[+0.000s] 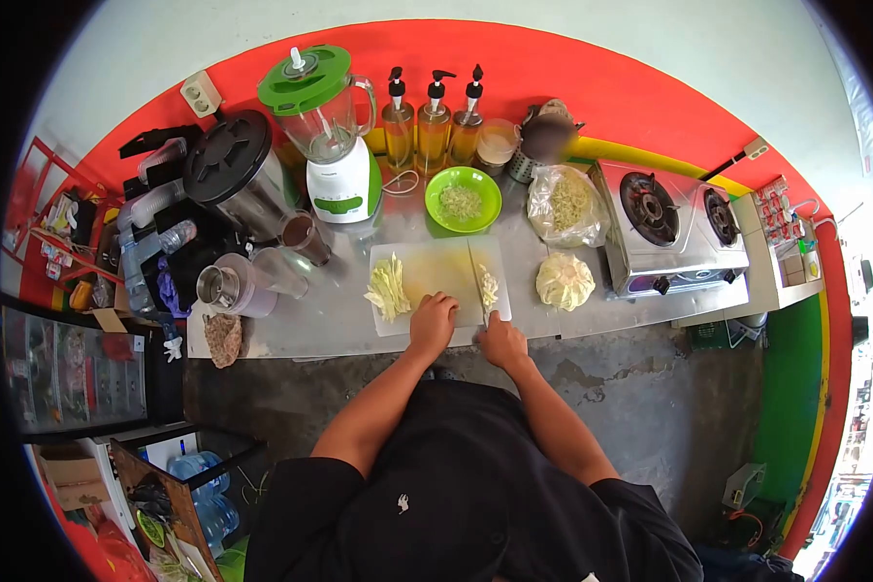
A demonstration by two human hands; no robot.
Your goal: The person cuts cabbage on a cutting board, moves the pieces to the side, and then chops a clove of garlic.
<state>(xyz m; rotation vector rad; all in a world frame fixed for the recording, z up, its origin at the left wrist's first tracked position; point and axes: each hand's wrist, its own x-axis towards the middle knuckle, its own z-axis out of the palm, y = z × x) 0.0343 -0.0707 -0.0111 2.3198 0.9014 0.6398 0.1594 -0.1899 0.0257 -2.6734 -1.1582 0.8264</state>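
My right hand (502, 341) is wrapped round the handle of a knife (478, 281), whose blade points away from me over the right part of a white cutting board (436, 267). Cut pale pieces (489, 288) lie just right of the blade. My left hand (435, 320) rests at the board's near edge with its fingers curled; whether anything is under them is hidden. A pile of pale green cabbage leaves (388, 289) sits on the board's left side. Beyond the board stands a green bowl (463, 202) with shredded pieces in it. A cabbage head (565, 281) lies to the right.
A blender (339, 175), pump bottles (435, 121) and a plastic bag of shreds (566, 206) stand along the back. The gas stove (674, 228) is at the right. Tall cups (304, 240), a steel container (242, 170) and a pinkish bag (223, 339) are at the left.
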